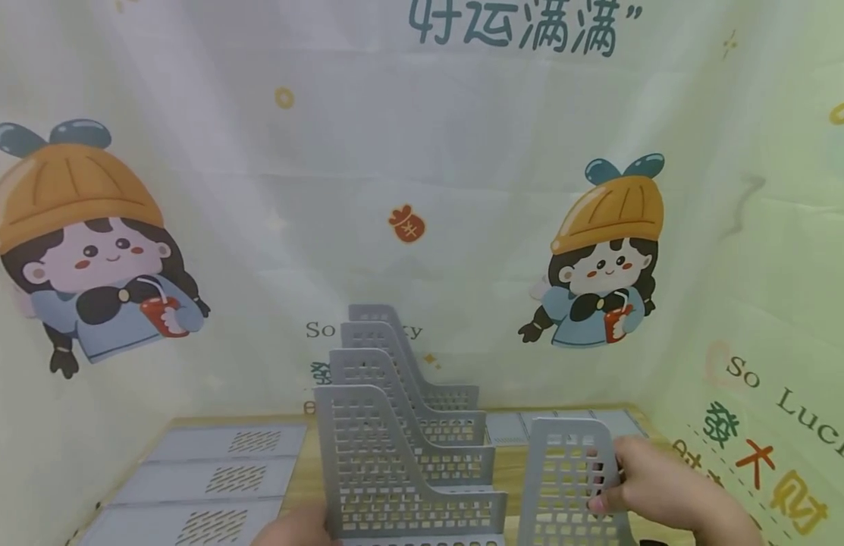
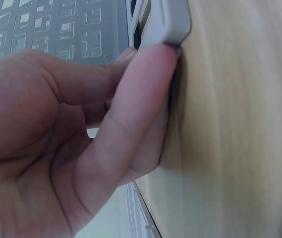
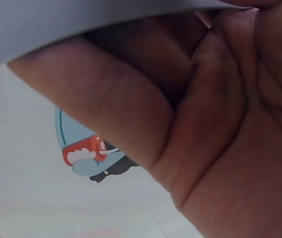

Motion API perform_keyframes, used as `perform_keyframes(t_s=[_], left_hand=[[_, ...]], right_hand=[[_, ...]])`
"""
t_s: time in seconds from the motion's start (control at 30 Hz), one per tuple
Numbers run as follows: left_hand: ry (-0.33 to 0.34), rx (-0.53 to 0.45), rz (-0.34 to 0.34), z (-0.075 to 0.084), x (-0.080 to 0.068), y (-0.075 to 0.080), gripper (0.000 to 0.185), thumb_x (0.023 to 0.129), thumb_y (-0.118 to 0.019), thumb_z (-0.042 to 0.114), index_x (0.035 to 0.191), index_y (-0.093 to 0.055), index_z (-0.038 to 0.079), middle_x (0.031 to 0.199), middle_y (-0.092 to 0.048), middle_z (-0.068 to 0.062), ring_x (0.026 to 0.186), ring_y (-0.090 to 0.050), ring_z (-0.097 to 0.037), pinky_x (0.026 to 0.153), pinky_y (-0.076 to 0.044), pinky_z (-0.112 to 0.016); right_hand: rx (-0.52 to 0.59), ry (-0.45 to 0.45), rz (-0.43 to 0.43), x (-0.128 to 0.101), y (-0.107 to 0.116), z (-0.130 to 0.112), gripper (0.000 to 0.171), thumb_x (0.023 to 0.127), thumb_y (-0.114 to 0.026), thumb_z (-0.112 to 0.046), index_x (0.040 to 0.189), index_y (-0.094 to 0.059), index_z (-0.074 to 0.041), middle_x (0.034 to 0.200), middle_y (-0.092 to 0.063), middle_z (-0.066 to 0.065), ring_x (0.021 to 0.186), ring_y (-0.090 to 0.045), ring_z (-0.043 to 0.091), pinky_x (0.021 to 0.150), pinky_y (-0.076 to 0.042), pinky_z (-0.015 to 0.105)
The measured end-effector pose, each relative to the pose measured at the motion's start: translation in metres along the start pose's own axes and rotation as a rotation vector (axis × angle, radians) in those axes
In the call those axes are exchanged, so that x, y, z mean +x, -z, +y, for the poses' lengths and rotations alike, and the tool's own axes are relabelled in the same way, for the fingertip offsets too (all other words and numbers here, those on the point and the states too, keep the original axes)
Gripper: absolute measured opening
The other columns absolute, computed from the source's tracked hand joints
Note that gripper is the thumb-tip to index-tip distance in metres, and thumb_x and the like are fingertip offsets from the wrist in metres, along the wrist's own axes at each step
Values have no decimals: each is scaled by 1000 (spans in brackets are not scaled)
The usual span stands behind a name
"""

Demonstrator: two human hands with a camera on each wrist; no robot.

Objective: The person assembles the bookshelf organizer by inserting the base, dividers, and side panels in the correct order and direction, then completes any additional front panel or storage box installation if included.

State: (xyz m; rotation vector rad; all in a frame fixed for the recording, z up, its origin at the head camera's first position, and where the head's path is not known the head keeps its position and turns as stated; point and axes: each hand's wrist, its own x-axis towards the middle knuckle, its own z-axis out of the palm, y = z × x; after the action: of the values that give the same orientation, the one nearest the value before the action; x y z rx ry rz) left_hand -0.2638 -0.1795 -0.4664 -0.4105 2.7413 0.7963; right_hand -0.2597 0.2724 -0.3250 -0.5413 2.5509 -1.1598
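Observation:
A grey perforated desktop file rack [image 1: 367,500] with several upright, step-cut dividers stands on the wood-grain table. My left hand [image 1: 295,527] is at its near left bottom corner, low in the head view. In the left wrist view, that hand's thumb and fingers [image 2: 141,89] pinch the rack's grey edge just above the tabletop. To the right of the rack, my right hand [image 1: 667,485] holds a separate grey perforated panel [image 1: 565,485] upright by its right side, thumb in front. Close up, the right fingers [image 3: 106,99] curl against the panel's smooth edge [image 3: 81,25]; their tips are hidden.
Several flat grey slotted panels [image 1: 189,481] lie in a row on the table's left side. More flat grey pieces [image 1: 506,426] lie at the back right. A printed cloth [image 1: 462,152] with cartoon figures hangs behind the table and along both sides. Wood-grain tabletop [image 1: 510,470] shows between rack and held panel.

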Motion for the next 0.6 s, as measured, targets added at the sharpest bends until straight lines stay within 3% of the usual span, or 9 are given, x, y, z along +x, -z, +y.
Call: perform_keyframes(t_s=[0.1,0.23,0.33,0.47,0.6], left_hand=[[-1,22,-24,7,-6,9,36,92,-80,31,109,-70,1,91,-73,-12,88,-72,-30,86,-58,-58],[-29,10,-18,8,-8,11,33,90,-81,28,107,-71,1,92,-74,-12,88,-71,-30,87,-57,-59],[-101,-25,-20,4,-6,9,30,88,-81,22,105,-70,0,93,-74,-13,87,-71,-30,88,-58,-60],[-213,-27,-41,4,-3,12,25,89,-80,15,103,-70,-4,93,-75,-14,86,-69,-28,88,-59,-57],[-212,-17,-78,4,-6,16,26,92,-79,15,106,-70,-5,97,-76,-16,89,-70,-28,92,-58,-55]], right_hand=[[-18,-26,5,1,-1,-2,21,90,-80,-2,109,-75,3,96,-80,9,87,-73,21,76,-59,37],[13,-139,35,1,-8,-6,21,93,-77,-2,113,-71,4,97,-79,6,89,-74,21,78,-63,40],[39,-205,56,0,-16,-9,29,92,-77,1,119,-67,6,100,-79,6,94,-76,24,80,-66,45],[7,-138,21,5,-21,-16,33,90,-80,0,121,-68,5,100,-79,8,92,-74,23,75,-64,43],[-93,-75,1,17,-37,-28,15,90,-84,-12,90,-73,-2,73,-67,0,67,-60,16,62,-53,34]])
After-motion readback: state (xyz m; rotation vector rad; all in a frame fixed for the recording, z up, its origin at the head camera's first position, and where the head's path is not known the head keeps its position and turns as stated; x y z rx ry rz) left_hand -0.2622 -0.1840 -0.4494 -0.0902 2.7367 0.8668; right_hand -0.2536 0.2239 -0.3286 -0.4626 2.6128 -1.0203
